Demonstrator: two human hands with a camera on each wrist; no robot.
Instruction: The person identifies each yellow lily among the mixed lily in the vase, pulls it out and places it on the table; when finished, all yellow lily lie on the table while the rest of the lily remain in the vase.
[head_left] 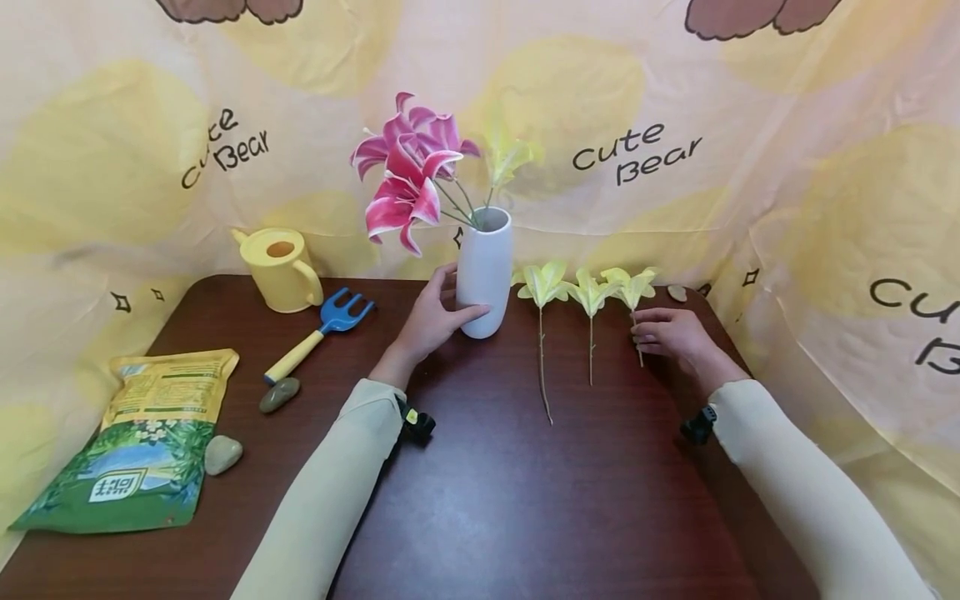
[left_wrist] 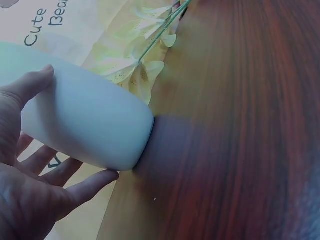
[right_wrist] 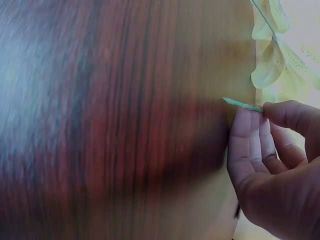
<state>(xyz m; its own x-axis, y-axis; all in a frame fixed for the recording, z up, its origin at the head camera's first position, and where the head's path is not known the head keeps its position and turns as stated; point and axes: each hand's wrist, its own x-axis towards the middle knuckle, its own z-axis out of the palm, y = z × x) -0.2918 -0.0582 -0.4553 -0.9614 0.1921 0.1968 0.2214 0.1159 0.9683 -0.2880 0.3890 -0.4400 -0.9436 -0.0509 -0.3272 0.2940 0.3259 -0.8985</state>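
My left hand [head_left: 429, 323] holds the white vase [head_left: 483, 271] low on its side, thumb across the front. The left wrist view shows the thumb on one side of the vase [left_wrist: 95, 115] and the fingers on the other. Pink lilies [head_left: 408, 179] lean left out of the vase's mouth, and a yellow lily [head_left: 508, 158] rises at its right. With thumb and fingertips, my right hand [head_left: 681, 340] pinches the stem of the rightmost yellow lily [head_left: 632, 286]; the cut end of its green stem [right_wrist: 242, 104] sticks out past the fingers in the right wrist view.
Two more yellow lilies, a long-stemmed one [head_left: 543, 287] and a shorter one [head_left: 591, 293], lie between vase and right hand. At left are a yellow watering can [head_left: 277, 271], a blue hand fork [head_left: 318, 333], stones [head_left: 223, 455] and a green-yellow bag [head_left: 142, 442]. Printed cloth hangs behind.
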